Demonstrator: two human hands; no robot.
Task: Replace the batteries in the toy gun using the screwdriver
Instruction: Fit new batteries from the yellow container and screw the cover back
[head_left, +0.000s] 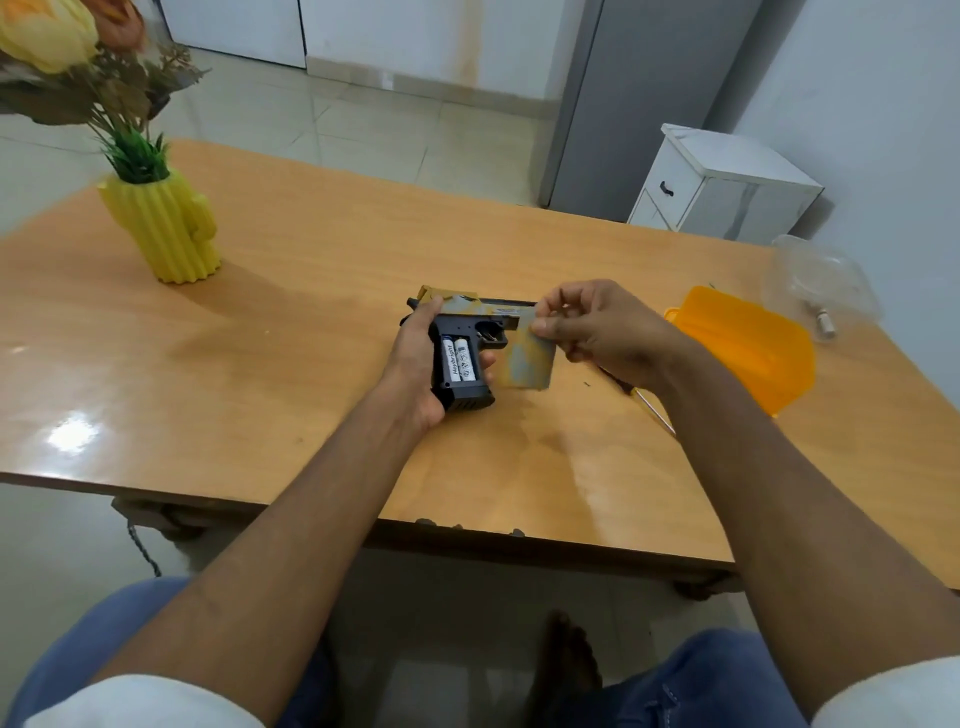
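Observation:
The toy gun (470, 317) is black with a yellow-and-grey slide and lies on its side above the wooden table (311, 322). My left hand (415, 364) grips it around the grip. The grip's compartment is uncovered, showing two white batteries (459, 359) side by side. My right hand (597, 327) pinches the grey-yellow battery cover (527, 358) by its upper edge, just right of the gun. The screwdriver (652, 405) lies on the table under my right wrist, mostly hidden.
A yellow cactus-shaped vase (166, 228) with flowers stands at the table's left. An orange plastic lid (748, 343) and a clear plastic container (821, 280) sit at the right. A white cabinet (722, 187) stands on the floor beyond the table.

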